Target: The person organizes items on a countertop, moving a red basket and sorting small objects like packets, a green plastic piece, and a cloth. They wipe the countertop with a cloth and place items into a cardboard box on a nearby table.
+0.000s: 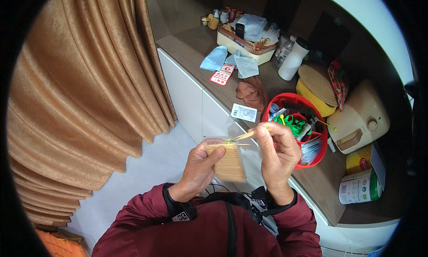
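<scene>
My left hand [201,165] grips a clear flat packet of wooden toothpicks [230,165], its thumb pressing on the front near the upper end. A few toothpicks lie crosswise at that end, their tips sticking out to the right. My right hand [279,153], just to the right, pinches a small bunch of toothpicks [247,135] between thumb and fingers, the points towards the packet. Whether these touch the packet cannot be told.
A red divided bin [324,153] with green straps stands behind my right hand on the wooden counter [187,43]. Along the counter are a paper packet [244,112], brown cloth [250,93], cream basket [242,49], white bottle [291,63], air fryer [356,119] and can [357,187]. Brown curtains [83,89] hang left.
</scene>
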Motion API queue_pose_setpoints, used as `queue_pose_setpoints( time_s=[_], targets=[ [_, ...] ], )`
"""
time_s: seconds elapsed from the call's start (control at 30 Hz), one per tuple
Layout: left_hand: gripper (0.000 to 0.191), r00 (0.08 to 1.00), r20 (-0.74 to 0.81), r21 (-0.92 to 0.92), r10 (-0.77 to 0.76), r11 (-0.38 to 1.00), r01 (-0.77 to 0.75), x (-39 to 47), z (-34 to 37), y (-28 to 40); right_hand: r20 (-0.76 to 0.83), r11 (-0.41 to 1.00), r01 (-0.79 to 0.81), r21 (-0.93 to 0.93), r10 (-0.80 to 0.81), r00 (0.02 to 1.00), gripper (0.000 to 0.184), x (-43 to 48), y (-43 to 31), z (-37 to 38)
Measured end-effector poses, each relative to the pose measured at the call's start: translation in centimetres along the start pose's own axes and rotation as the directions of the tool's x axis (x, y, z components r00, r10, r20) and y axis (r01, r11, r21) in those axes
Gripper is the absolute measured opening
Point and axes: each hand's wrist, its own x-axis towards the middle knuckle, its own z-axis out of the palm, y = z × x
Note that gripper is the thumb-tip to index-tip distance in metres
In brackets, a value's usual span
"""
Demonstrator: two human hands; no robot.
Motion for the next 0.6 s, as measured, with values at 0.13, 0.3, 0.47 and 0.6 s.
queue_pose_setpoints(
  time_s=[0.13,0.3,0.47,0.6],
  targets=[
    [0.024,1.000,0.006,0.040,0.014,0.999,-0.015,0.0,0.1,-0.2,0.036,1.000,-0.029,-0.013,0.029,0.999,0.007,-0.1,-0.2,-0.2],
    [0.023,0.999,-0.024,0.027,0.028,0.999,-0.028,0.0,0.1,-0.7,0.078,0.993,-0.111,-0.031,0.113,0.990,0.007,-1.1,0.4,0.3],
    [0.024,0.999,-0.051,-0.010,-0.013,1.000,0.013,0.2,0.2,-0.9,0.175,0.992,0.000,-0.124,0.022,0.984,0.008,-1.7,1.6,0.1],
    [0.022,0.996,-0.031,-0.069,-0.085,0.994,0.083,0.4,0.5,-1.1,0.227,0.991,-0.135,0.000,0.131,0.965,0.009,-2.0,2.2,0.0]
  ],
)
